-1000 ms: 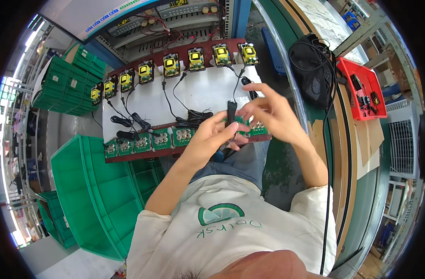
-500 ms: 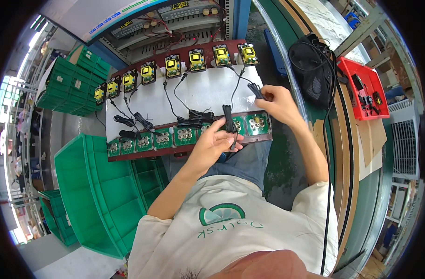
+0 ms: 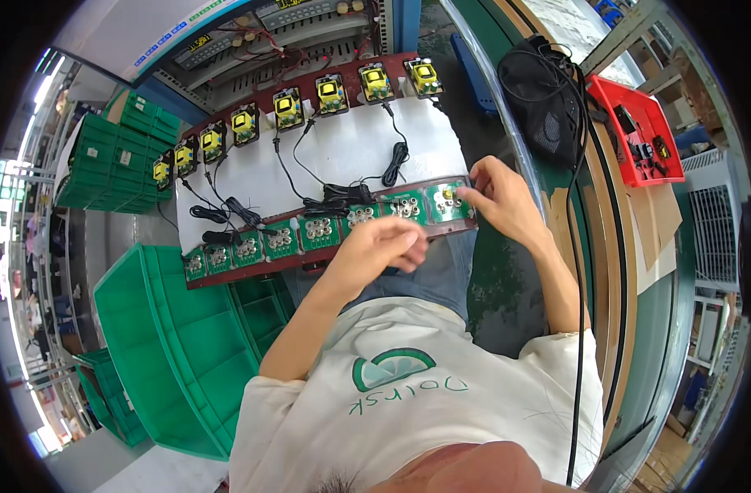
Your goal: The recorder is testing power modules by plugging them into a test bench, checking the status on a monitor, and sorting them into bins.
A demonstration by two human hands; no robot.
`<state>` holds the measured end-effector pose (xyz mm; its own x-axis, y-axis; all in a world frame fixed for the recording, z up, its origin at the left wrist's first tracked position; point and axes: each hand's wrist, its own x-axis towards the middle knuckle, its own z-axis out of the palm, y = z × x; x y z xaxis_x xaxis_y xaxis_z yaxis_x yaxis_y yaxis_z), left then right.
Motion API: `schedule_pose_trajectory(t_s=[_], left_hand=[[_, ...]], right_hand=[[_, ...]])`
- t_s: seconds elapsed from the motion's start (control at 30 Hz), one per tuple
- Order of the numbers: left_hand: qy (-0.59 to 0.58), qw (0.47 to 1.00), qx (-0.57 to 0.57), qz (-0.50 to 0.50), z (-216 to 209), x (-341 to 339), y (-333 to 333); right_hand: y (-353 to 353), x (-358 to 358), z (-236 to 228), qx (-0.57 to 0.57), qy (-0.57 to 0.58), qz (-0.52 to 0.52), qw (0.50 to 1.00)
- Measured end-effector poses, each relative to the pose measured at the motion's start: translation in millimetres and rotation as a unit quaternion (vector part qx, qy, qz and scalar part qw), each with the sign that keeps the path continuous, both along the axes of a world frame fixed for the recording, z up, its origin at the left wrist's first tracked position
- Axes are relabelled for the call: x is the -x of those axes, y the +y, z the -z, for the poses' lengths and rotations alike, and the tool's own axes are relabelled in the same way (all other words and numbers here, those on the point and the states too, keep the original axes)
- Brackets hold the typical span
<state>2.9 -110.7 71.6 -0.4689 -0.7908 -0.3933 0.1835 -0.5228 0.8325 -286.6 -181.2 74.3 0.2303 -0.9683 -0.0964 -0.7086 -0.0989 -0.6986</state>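
A long, dark red panel with a white top (image 3: pixel 351 141) carries the work, and a large, deep green plastic bin (image 3: pixel 137 349) stands beside its near left corner. Past the panel's right edge lie a black mesh bag (image 3: pixel 548 107) and a red plastic tray (image 3: pixel 648 178) holding small dark parts. The right hand (image 3: pixel 507 205) is at the near right corner, thumb and fingers parted, just beside the last square green circuit board (image 3: pixel 448 203); whether they touch it cannot be told. The left hand (image 3: pixel 383 251) is over the middle of the near edge, its fingers loosely curled, with nothing visible between them. Eight such circuit boards line the near edge; eight yellow-and-black power modules (image 3: pixel 331 92) line the far edge. A tangle of black cable bundles (image 3: pixel 338 199) lies by the near edge's middle, and a single coiled black cable (image 3: pixel 395 164) rests on the white top towards the right edge.
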Motion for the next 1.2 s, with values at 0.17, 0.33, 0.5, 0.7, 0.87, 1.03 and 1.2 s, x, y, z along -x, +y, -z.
schedule_pose_trajectory(t_s=[0.17, 0.33, 0.5, 0.7, 0.87, 1.03, 1.2], left_hand=[[-0.362, 0.874, 0.311, -0.093, -18.8, -2.1, 6.5], [-0.607, 0.619, 0.498, -0.026, -3.6, -9.2, -46.4], [-0.453, 0.846, 0.269, 0.087, -26.9, -16.0, -71.5], [-0.026, 0.998, 0.052, -0.007, -26.1, -14.5, -69.8], [-0.302, 0.901, 0.310, -0.028, 8.5, -12.8, -69.7], [-0.468, 0.809, 0.348, 0.075, -27.9, -22.7, -57.5], [-0.355, 0.915, 0.150, 0.115, -60.1, -43.4, -66.7]], right_hand=[[-24.2, 22.3, 64.3, 0.122, -0.021, 0.029, 0.992], [-80.0, 16.3, 142.0, 0.162, -0.035, 0.014, 0.986], [-87.9, 18.9, 108.6, -0.055, -0.021, -0.042, 0.997], [-55.3, 42.3, 69.8, -0.183, -0.058, -0.105, 0.976], [-45.5, 52.4, 33.8, -0.192, -0.098, -0.204, 0.955], [-37.9, 50.2, 12.9, -0.303, -0.305, -0.202, 0.880], [-34.9, 24.3, 17.6, -0.248, -0.415, -0.109, 0.868]])
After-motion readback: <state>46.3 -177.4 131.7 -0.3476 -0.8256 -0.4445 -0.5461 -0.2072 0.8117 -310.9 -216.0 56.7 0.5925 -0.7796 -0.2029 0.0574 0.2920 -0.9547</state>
